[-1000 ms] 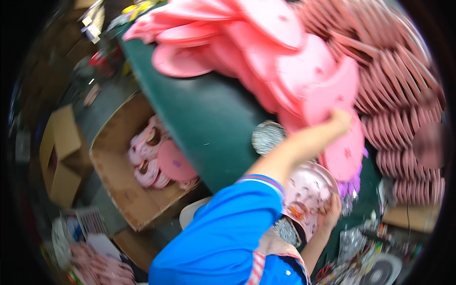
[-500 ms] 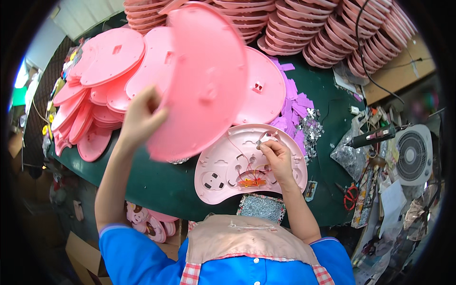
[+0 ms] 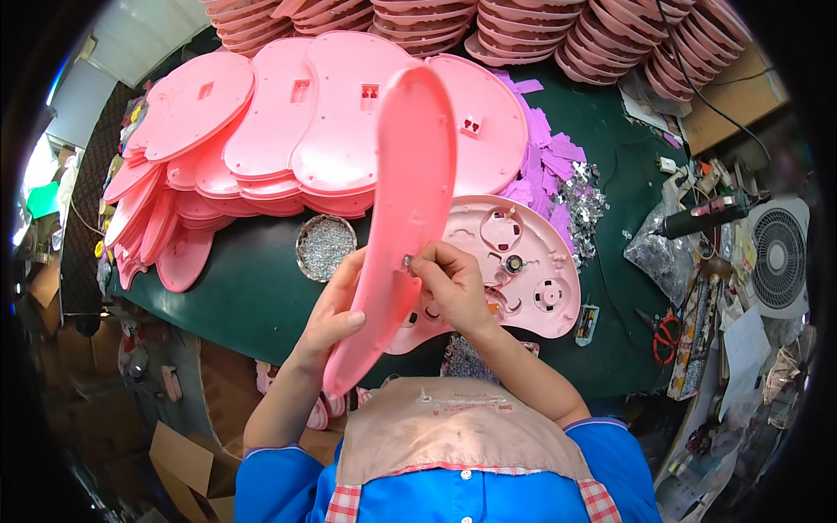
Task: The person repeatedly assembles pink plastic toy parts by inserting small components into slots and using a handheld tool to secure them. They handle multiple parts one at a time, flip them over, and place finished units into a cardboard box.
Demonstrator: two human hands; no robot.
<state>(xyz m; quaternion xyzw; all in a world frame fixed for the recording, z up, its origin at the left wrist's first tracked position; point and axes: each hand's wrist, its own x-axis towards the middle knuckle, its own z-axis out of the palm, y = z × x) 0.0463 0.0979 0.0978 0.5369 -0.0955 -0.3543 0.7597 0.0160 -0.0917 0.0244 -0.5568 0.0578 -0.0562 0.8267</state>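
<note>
My left hand [image 3: 333,318] grips a curved pink plastic cover [image 3: 410,166] by its lower edge, thumb on the near face. The cover stands on edge, nearly upright, in front of my chest. At its inner side my right hand [image 3: 453,283] pinches a small silvery metal piece [image 3: 407,261] against or very near the plastic. Behind that hand lies a pale pink shell [image 3: 554,257], open side up, with moulded holes and a round metallic part [image 3: 513,264] in it. My right hand and the cover hide the shell's left part.
Flat pink covers [image 3: 200,105] are piled at the left. More pink shells [image 3: 523,30] stand in stacks along the back. Purple strips [image 3: 545,157] and silvery bits [image 3: 582,196] lie to the right. A round tin [image 3: 326,247], red-handled pliers [image 3: 666,338] and a fan [image 3: 779,257] are around.
My left hand has brought the cover down and toward me, turning it on edge. My right hand has moved left from over the shell to the cover, carrying the small metal piece.
</note>
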